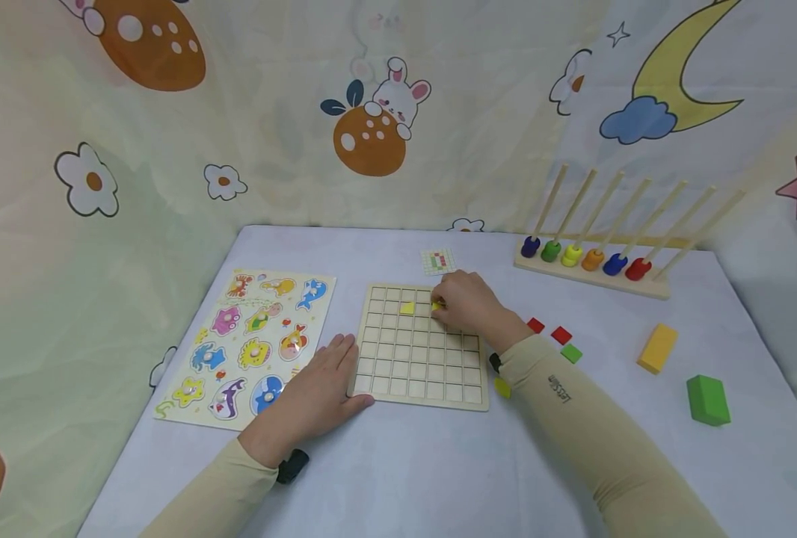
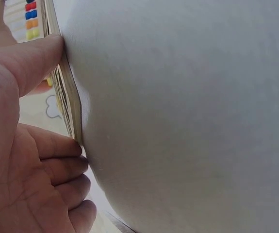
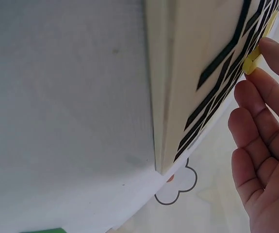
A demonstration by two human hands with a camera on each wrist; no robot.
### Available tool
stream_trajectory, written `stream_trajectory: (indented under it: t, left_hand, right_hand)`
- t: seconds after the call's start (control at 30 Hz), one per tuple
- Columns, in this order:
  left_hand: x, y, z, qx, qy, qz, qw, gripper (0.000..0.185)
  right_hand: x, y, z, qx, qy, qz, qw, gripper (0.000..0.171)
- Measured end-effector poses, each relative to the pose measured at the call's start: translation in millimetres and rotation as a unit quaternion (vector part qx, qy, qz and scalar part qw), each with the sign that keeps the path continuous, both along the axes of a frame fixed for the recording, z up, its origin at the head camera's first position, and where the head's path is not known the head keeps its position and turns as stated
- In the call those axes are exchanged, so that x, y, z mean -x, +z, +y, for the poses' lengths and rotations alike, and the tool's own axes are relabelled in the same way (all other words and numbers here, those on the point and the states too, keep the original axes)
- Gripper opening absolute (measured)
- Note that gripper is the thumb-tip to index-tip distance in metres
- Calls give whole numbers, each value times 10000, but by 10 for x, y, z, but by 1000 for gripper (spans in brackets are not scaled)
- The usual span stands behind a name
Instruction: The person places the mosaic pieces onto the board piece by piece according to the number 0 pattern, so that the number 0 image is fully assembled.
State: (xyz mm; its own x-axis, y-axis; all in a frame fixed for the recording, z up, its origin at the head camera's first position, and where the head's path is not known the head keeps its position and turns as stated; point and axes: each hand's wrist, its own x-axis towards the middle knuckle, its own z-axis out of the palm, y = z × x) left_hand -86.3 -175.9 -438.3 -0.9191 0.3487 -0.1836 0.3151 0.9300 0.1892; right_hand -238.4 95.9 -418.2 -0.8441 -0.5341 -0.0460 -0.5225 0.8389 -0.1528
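A wooden grid board (image 1: 417, 366) lies in the middle of the table. One yellow tile (image 1: 407, 307) sits in a cell of its second row. My right hand (image 1: 444, 306) reaches over the board's far right part and pinches a second yellow tile (image 1: 436, 305) down at a cell of that row. The right wrist view shows this tile (image 3: 252, 61) at the fingertips (image 3: 270, 53), against the board (image 3: 202, 58). My left hand (image 1: 336, 365) lies flat on the table, fingers straight, against the board's left edge. In the left wrist view its thumb (image 2: 32, 58) presses the board's edge (image 2: 70, 99).
A small pattern card (image 1: 438, 261) lies behind the board. Loose red tiles (image 1: 561, 335), a green tile (image 1: 571, 353) and a yellow tile (image 1: 502, 387) lie to the right. Farther right are a yellow block (image 1: 657, 347) and green block (image 1: 708, 400). A peg rack (image 1: 594, 261) stands at the back right, an animal puzzle (image 1: 250, 344) at the left.
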Motion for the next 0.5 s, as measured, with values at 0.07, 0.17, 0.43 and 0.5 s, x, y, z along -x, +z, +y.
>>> stream_trajectory:
  t: [0.07,0.17,0.43,0.5]
  left_hand:
    - [3,-3,2,10,11,7,10000,100]
    - [6,-12,7,33,19,20,10000,100]
    - [0,-20,15,24,44,82,10000,100]
    - [-4,-15,15,0,55,79,10000,100]
  right_hand:
    - [-4,-2,0,15,66,54,10000,14]
    - [-13,2,4,77,134,96,9998,15]
    - [-35,2,3,119,52,33,9999,12]
    - [-37,4,-1,129,41,25,9999,12]
